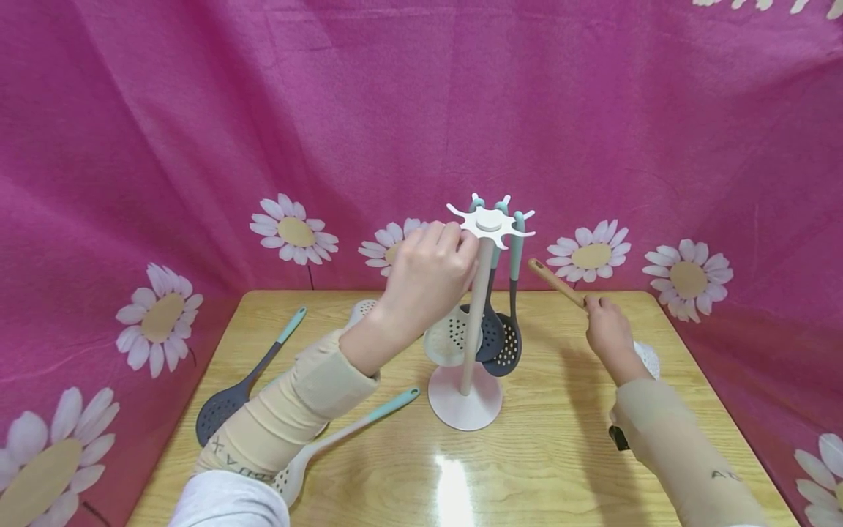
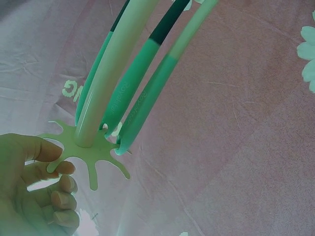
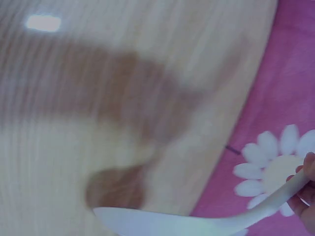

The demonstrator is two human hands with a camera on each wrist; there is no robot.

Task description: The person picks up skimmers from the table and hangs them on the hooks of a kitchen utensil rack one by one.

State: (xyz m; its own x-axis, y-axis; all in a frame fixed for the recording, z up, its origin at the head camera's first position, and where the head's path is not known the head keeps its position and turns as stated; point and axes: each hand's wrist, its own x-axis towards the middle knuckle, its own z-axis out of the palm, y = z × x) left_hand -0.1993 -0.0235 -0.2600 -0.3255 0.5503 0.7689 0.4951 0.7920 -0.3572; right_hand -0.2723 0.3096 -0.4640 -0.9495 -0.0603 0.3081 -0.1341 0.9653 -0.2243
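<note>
A utensil rack [image 1: 489, 219] with a star-shaped top of white hooks stands on a round base. My left hand [image 1: 431, 271] pinches one of its hook arms between thumb and index finger, clearest in the left wrist view. From other hooks hang a white perforated utensil [image 1: 448, 338], a dark perforated one [image 1: 490, 337] and a dark skimmer [image 1: 510, 351] with a mint handle. To the right, my right hand [image 1: 607, 333] grips a skimmer by its wood-coloured handle [image 1: 556, 282]. Its white perforated head [image 1: 648, 359] is partly hidden behind the wrist; the right wrist view shows it edge-on above the table.
On the left of the wooden table [image 1: 540, 468] lie a dark skimmer [image 1: 224, 406] and a white slotted spoon [image 1: 316, 446] with mint handles. Another white perforated head [image 1: 362, 311] shows behind my left forearm. A pink daisy-patterned cloth [image 1: 408, 110] surrounds the table.
</note>
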